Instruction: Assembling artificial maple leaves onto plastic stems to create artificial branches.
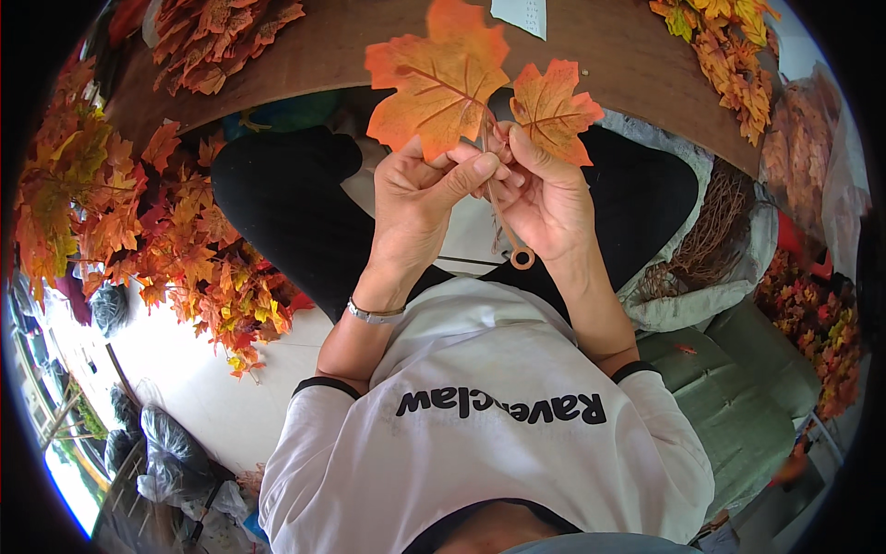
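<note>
Above my lap, both hands are together on a spray of orange artificial maple leaves. The large leaf (438,83) spreads beyond my left hand (415,194), whose thumb and fingers pinch the stem near its base. A smaller leaf (554,106) rises over my right hand (552,194). The right thumb and fingers are closed around the thin stems where they meet. From between the hands a brownish stem (500,214) hangs down, ending in a small ring. My fingers partly hide the join itself.
A brown table (323,55) curves across the far side, with a heap of orange leaves (217,37) on its left. More leaf bunches (120,203) crowd the left. At right are a white sack of brown twigs (715,217) and a green padded seat (720,406). Dark plastic bags (171,452) lie lower left.
</note>
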### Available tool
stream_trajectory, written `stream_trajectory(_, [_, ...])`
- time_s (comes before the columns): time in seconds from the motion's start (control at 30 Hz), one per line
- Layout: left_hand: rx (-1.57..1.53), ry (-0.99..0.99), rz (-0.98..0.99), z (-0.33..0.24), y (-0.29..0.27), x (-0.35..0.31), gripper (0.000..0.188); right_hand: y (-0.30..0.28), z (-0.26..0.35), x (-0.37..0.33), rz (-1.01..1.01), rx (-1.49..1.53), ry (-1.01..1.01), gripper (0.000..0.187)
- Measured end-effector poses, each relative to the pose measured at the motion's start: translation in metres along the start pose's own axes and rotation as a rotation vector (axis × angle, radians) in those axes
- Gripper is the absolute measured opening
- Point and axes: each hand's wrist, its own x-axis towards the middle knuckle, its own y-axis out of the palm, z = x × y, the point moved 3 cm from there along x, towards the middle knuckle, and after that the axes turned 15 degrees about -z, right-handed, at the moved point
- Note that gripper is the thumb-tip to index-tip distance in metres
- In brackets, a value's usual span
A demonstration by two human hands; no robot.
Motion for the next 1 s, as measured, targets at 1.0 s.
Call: stream_trajectory(1.0, [0.069, 0.044, -0.031, 0.004, -0.005, 0.0, 0.017, -0.002, -0.003, 0.002, 0.025, -0.048, -0.051, 0.018])
